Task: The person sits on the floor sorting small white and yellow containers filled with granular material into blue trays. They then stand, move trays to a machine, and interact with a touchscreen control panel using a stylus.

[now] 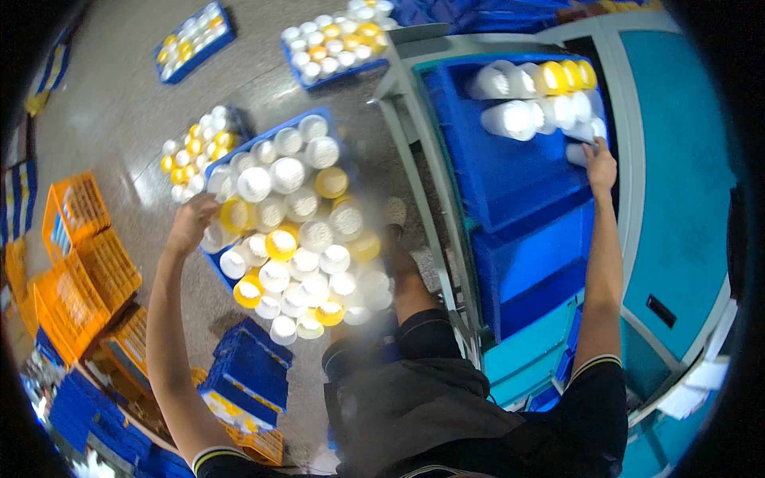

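Note:
On the left, a blue crate (pixel 319 114) is heaped with white and yellow cup-shaped cylinders (pixel 303 205), several standing with their round ends up. My left hand (pixel 194 225) is at this crate's left edge, fingers curled in against the cylinders; what they grip is hidden. To the right, another blue crate (pixel 510 179) lies on a teal-and-grey stand, with white and yellow cylinders (pixel 518 118) laid on their sides in rows at its far end. At its right side my right hand (pixel 603 169) is closed on a white cylinder (pixel 575 154), just below the rows.
Further filled blue crates (pixel 195 48) sit on the grey floor (pixel 119 103). Orange crates (pixel 76 303) and blue bins (pixel 249 362) stand at lower left. A second blue crate (pixel 534 263) lies nearer on the stand, whose grey frame (pixel 422 175) borders my leg. A teal panel (pixel 677 175) flanks my right arm.

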Available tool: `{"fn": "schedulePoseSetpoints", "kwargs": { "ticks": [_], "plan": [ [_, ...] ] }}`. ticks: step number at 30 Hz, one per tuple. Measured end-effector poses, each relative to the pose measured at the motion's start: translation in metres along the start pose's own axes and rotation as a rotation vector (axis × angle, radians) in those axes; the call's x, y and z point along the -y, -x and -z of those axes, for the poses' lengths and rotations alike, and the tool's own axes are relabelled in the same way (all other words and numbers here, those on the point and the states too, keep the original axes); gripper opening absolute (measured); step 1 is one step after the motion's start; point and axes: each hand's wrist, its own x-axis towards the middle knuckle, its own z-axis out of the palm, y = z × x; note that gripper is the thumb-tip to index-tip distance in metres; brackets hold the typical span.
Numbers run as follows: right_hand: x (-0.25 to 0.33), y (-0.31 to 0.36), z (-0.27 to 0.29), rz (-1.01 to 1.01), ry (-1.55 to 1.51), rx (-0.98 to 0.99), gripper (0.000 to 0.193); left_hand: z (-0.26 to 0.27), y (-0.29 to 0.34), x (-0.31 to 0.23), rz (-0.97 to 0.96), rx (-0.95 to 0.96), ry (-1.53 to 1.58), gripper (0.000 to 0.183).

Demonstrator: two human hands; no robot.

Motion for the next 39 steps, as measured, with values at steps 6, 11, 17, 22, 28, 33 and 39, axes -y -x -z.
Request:
{"fn": "schedulePoseSetpoints", "kwargs": {
  "ticks": [6, 11, 17, 22, 28, 33, 39],
  "plan": [
    [0.010, 0.026, 0.050, 0.051, -0.062, -0.140, 0.030, 0.000, 0.006, -0.024, -0.083, 0.002, -0.237, 0.052],
    [0.053, 0.132, 0.171, 0.135, -0.085, -0.300, 0.025, -0.007, 0.013, -0.026, -0.089, -0.012, -0.164, 0.054],
    [0.193, 0.250, 0.213, 0.181, -0.725, 0.170, 0.023, -0.009, 0.022, -0.022, -0.158, -0.094, -0.116, 0.054],
    [0.351, 0.267, 0.125, 0.335, -0.805, 0.162, 0.031, -0.008, 0.022, -0.033, -0.292, -0.263, -0.135, 0.043],
    [0.432, 0.288, 0.058, 0.243, -0.700, 0.242, 0.025, -0.047, -0.015, -0.056, -0.236, -0.494, -0.165, 0.057],
    [0.432, 0.309, 0.050, 0.575, -0.588, 0.239, 0.013, -0.080, -0.025, -0.064, -0.179, -0.408, -0.133, 0.064],
    [0.407, 0.291, 0.085, 0.565, -0.768, 0.490, 0.044, -0.066, -0.045, -0.111, -0.173, -0.442, -0.141, 0.054]
  ]
}}
